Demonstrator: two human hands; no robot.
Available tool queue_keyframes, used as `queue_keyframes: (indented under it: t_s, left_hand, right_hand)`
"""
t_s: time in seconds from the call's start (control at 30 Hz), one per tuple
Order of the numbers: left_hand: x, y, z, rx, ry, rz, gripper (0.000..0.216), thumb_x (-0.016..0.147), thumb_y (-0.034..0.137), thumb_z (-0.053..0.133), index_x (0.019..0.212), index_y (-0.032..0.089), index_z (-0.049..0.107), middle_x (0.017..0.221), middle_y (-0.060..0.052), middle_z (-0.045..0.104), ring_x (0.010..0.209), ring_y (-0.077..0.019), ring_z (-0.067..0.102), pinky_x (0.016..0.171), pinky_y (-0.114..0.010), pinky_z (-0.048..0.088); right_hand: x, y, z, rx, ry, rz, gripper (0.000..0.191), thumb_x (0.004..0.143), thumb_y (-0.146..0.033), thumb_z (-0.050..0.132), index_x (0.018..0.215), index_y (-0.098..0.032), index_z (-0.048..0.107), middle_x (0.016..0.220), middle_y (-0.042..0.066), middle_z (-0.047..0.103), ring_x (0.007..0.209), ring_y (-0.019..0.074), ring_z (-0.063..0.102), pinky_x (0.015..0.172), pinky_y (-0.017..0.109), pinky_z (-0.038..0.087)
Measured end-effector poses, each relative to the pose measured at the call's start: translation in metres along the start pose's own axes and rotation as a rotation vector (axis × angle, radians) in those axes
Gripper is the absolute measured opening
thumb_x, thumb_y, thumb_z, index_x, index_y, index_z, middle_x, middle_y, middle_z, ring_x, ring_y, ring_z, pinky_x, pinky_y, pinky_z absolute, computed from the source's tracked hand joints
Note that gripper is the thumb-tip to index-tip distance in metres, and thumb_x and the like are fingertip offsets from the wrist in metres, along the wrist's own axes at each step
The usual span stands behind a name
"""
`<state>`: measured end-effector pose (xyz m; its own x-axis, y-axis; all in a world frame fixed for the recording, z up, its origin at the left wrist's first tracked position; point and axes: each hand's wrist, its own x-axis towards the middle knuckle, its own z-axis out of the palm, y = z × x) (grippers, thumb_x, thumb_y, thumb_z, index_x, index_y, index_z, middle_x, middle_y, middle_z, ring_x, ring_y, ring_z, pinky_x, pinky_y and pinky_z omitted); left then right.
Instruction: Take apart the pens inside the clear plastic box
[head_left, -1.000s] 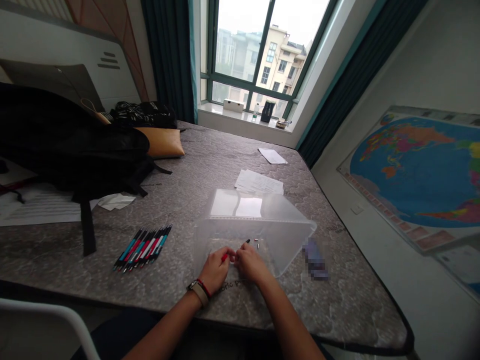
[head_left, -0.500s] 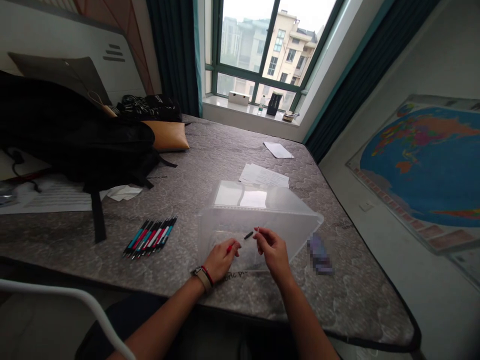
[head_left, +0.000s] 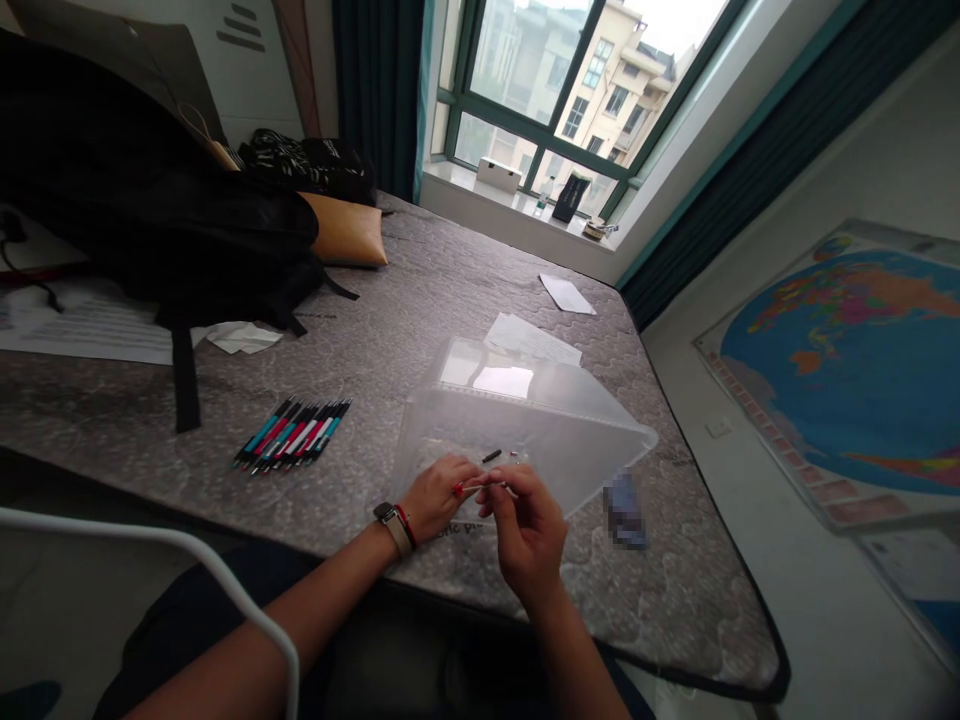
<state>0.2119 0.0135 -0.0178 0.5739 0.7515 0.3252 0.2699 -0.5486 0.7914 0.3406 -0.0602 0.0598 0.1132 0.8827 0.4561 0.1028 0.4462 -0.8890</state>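
My left hand point(head_left: 435, 495) is closed around a red pen barrel point(head_left: 457, 489), wearing a watch and a red band at the wrist. My right hand point(head_left: 525, 520) pinches a thin pale refill point(head_left: 491, 486) whose left end meets the barrel. Both hands hover at the near wall of a clear plastic box point(head_left: 592, 440). Inside the box lie a small black pen part point(head_left: 491, 456) and tiny bits beside it. A row of several finished pens point(head_left: 292, 435), teal, red and black, lies on the grey mattress point(head_left: 420, 300) to the left.
A black backpack point(head_left: 150, 220) and a tan cushion point(head_left: 345, 232) sit at the far left, with paper sheets point(head_left: 90, 330) under them. More papers point(head_left: 532, 340) lie beyond the box. A blurred small object point(head_left: 622, 510) rests right of it. A white chair rail point(head_left: 187, 560) crosses lower left.
My right hand lifted from beside the left, reached toward the box, then came back holding a thin refill and brought it to the red barrel. The view dropped and turned slightly left.
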Motion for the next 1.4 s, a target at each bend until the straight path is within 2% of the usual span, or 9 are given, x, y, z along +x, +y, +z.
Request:
queue_keyframes:
  t_s: [0.2, 0.47, 0.87, 1.03, 1.27, 1.4]
  left_hand:
    - [0.001, 0.002, -0.001, -0.008, 0.024, -0.007, 0.038, 0.099, 0.037, 0.036, 0.081, 0.020, 0.064, 0.086, -0.005, 0.065, 0.087, -0.0183, 0.055, 0.083, -0.030, 0.040]
    - [0.000, -0.004, 0.001, -0.045, 0.028, 0.037, 0.041, 0.099, 0.038, 0.035, 0.071, 0.019, 0.057, 0.078, -0.004, 0.061, 0.080, -0.0175, 0.054, 0.080, -0.029, 0.040]
    - [0.001, -0.006, 0.002, -0.020, 0.045, 0.053, 0.036, 0.099, 0.032, 0.036, 0.072, 0.018, 0.056, 0.078, -0.002, 0.060, 0.079, -0.0163, 0.053, 0.078, -0.028, 0.039]
    - [0.000, -0.006, 0.002, -0.027, 0.031, 0.040, 0.038, 0.099, 0.034, 0.036, 0.072, 0.018, 0.057, 0.078, -0.003, 0.059, 0.079, -0.0164, 0.053, 0.078, -0.028, 0.040]
    - [-0.001, -0.009, 0.004, -0.037, 0.018, 0.046, 0.037, 0.098, 0.039, 0.038, 0.087, 0.017, 0.066, 0.087, -0.006, 0.065, 0.085, -0.0191, 0.056, 0.083, -0.032, 0.043]
    - [-0.002, -0.010, 0.003, -0.040, 0.042, 0.051, 0.038, 0.098, 0.043, 0.040, 0.085, 0.017, 0.066, 0.086, -0.006, 0.066, 0.084, -0.0193, 0.057, 0.081, -0.032, 0.045]
  right_hand:
    - [-0.001, -0.001, 0.000, -0.038, -0.008, -0.015, 0.019, 0.095, -0.022, 0.051, 0.107, -0.025, 0.064, 0.093, 0.006, 0.063, 0.072, 0.0153, 0.061, 0.055, 0.028, 0.054]
    - [-0.005, 0.007, 0.000, -0.124, -0.052, -0.049, 0.021, 0.096, -0.022, 0.048, 0.109, -0.024, 0.064, 0.093, 0.007, 0.064, 0.070, 0.0155, 0.060, 0.063, 0.032, 0.054]
    - [-0.006, 0.007, -0.002, -0.167, -0.089, -0.058, 0.022, 0.096, -0.021, 0.047, 0.112, -0.025, 0.062, 0.097, 0.007, 0.065, 0.075, 0.0165, 0.061, 0.071, 0.034, 0.055]
    - [-0.005, 0.004, -0.001, -0.165, -0.105, -0.101, 0.024, 0.095, -0.016, 0.048, 0.112, -0.025, 0.063, 0.097, 0.007, 0.066, 0.081, 0.0175, 0.063, 0.072, 0.034, 0.054]
    - [-0.003, 0.004, 0.004, -0.204, -0.129, -0.154, 0.026, 0.094, -0.013, 0.049, 0.111, -0.024, 0.065, 0.099, 0.007, 0.068, 0.093, 0.0204, 0.064, 0.082, 0.038, 0.053]
    - [-0.006, 0.007, 0.005, -0.226, -0.158, -0.162, 0.031, 0.092, -0.012, 0.050, 0.116, -0.026, 0.064, 0.106, 0.007, 0.068, 0.100, 0.0216, 0.064, 0.087, 0.039, 0.052]
